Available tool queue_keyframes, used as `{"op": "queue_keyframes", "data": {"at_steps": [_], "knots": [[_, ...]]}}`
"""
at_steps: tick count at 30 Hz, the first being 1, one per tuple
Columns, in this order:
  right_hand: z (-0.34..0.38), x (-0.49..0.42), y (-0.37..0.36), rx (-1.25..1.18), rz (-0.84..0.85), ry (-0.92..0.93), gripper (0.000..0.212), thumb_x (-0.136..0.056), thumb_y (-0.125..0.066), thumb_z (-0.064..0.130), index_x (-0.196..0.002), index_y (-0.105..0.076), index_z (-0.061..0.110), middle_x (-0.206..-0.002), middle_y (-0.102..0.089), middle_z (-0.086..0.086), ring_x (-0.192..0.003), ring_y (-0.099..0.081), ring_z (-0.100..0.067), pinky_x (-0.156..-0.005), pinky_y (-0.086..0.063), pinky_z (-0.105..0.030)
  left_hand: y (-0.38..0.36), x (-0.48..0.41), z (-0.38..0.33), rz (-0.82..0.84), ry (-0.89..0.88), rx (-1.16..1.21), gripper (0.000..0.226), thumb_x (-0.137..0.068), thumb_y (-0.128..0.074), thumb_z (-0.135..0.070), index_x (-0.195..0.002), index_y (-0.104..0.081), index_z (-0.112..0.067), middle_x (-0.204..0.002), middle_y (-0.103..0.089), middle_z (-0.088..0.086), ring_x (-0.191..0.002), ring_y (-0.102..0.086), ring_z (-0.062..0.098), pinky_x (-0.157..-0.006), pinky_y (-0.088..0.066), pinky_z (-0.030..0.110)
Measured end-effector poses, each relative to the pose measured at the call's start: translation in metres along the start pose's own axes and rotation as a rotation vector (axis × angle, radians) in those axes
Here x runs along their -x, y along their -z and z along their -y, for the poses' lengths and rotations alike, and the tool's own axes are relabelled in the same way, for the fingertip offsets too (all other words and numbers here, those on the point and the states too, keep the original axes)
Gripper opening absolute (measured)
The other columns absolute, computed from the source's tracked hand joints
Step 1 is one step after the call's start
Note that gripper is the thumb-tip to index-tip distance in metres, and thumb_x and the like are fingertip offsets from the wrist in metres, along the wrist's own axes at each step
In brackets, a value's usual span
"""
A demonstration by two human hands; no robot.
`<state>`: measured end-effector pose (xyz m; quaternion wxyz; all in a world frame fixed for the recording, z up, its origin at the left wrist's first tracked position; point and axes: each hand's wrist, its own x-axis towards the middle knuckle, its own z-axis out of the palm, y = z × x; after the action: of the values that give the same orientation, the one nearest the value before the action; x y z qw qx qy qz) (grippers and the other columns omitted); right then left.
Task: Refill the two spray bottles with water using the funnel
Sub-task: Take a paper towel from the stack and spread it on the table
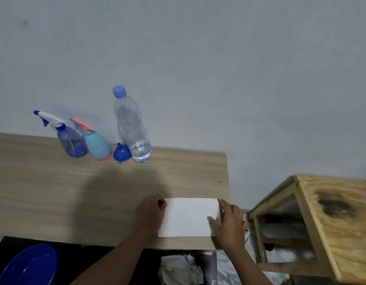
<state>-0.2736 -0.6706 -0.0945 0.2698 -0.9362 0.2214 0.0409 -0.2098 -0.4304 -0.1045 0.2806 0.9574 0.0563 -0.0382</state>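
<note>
Light is dim, cool and flat. A broad soft shadow point(124, 194) lies on the table point(44, 182). Wide-angle distortion leans the water bottle point(131, 124) and bows the table's edge. Focus is soft throughout, edges softest.

Along the far edge of the desk point(54, 192), left of the frame's centre, four things are lined up before the wall, left to right: one spray bottle point(72, 144), a second spray bottle point(98, 146) just beside it, the funnel point(121, 154) and the water bottle point(132, 128). A box point(188, 217) is set at the desk's near right corner, with the left hand point(150, 212) at its left edge and the right hand point(229, 221) at its right. A wooden stand point(332, 223) is placed right of the desk, and a basin point(28, 266) is seen at the lower left of the frame.
</note>
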Motion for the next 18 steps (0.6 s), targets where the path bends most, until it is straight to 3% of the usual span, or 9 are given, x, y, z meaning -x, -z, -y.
{"op": "queue_keyframes", "data": {"at_steps": [5, 10, 12, 15, 18], "knots": [[0.000, 0.000, 0.000, -0.001, 0.007, 0.005, 0.069, -0.086, -0.068, 0.048, -0.145, -0.035, 0.036, -0.136, -0.044, 0.003, -0.130, -0.039, -0.020, -0.105, -0.028, -0.045, 0.001, -0.002, 0.002, 0.014, 0.019, -0.013, 0.006, -0.090, -0.062, -0.027, -0.089, -0.067, -0.023, -0.096, -0.066, -0.003, -0.094, -0.062, 0.022, -0.084, -0.048, 0.037], [0.002, 0.002, 0.002, -0.002, 0.004, 0.002, 0.069, -0.087, -0.068, 0.047, -0.146, -0.035, 0.036, -0.134, -0.043, 0.004, -0.128, -0.039, -0.020, -0.104, -0.029, -0.045, 0.006, -0.001, 0.001, 0.040, -0.033, 0.008, 0.015, -0.090, -0.060, -0.021, -0.081, -0.050, -0.029, -0.089, -0.055, -0.007, -0.092, -0.060, 0.024, -0.083, -0.045, 0.039], [0.002, 0.002, 0.002, -0.003, 0.009, 0.007, 0.068, -0.087, -0.068, 0.046, -0.146, -0.035, 0.035, -0.134, -0.043, 0.004, -0.128, -0.039, -0.021, -0.104, -0.028, -0.044, 0.009, 0.001, 0.001, 0.024, -0.063, 0.032, 0.020, -0.083, -0.065, -0.020, -0.077, -0.049, -0.031, -0.081, -0.055, -0.008, -0.087, -0.060, 0.025, -0.079, -0.045, 0.040], [0.004, 0.001, 0.002, -0.019, 0.017, 0.008, 0.069, -0.087, -0.070, 0.042, -0.146, -0.035, 0.034, -0.136, -0.043, 0.003, -0.129, -0.038, -0.021, -0.104, -0.027, -0.044, 0.014, 0.009, 0.004, -0.032, -0.139, 0.181, 0.020, -0.067, -0.064, -0.024, -0.068, -0.049, -0.036, -0.063, -0.049, -0.015, -0.064, -0.054, 0.012, -0.064, -0.042, 0.031], [0.005, 0.002, 0.003, -0.020, 0.029, 0.027, 0.070, -0.087, -0.069, 0.038, -0.146, -0.032, 0.038, -0.138, -0.041, 0.005, -0.130, -0.037, -0.020, -0.104, -0.027, -0.043, 0.018, 0.014, 0.008, -0.096, -0.277, 0.189, 0.021, -0.063, -0.064, -0.018, -0.069, -0.050, -0.033, -0.063, -0.048, -0.018, -0.059, -0.048, 0.007, -0.060, -0.040, 0.028]]}}
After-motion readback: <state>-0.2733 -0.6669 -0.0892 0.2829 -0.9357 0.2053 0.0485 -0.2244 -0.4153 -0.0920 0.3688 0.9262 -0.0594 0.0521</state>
